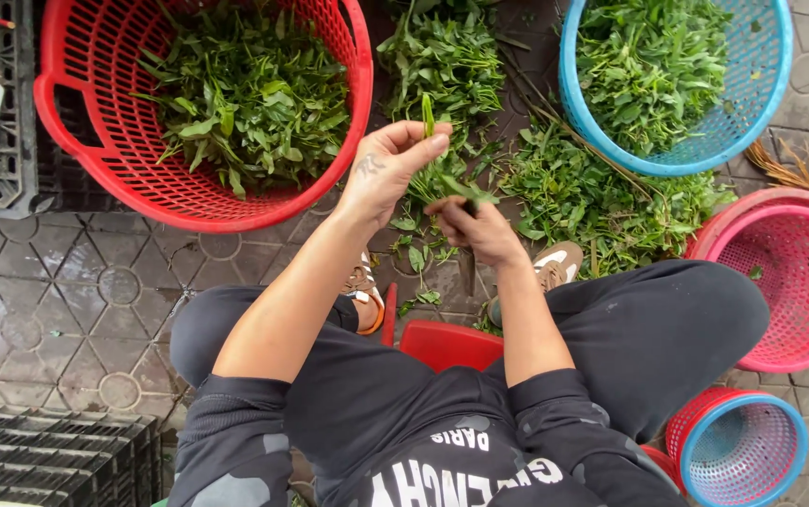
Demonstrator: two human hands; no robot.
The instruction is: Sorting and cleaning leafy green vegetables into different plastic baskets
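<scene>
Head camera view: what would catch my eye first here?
Most striking are the baskets heaped with green leaves: a red basket at upper left and a blue basket at upper right. In the middle, the left hand pinches a leafy stem upright while the right hand grips it lower down. More loose greens lie on the paving between the baskets.

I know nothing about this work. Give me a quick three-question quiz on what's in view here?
1. True or false: the red basket holds leafy greens.
2. Which hand pinches the upright green stem: left hand or right hand?
3. What colour is the basket of greens at top right?

Key: 1 true. 2 left hand. 3 blue.
</scene>
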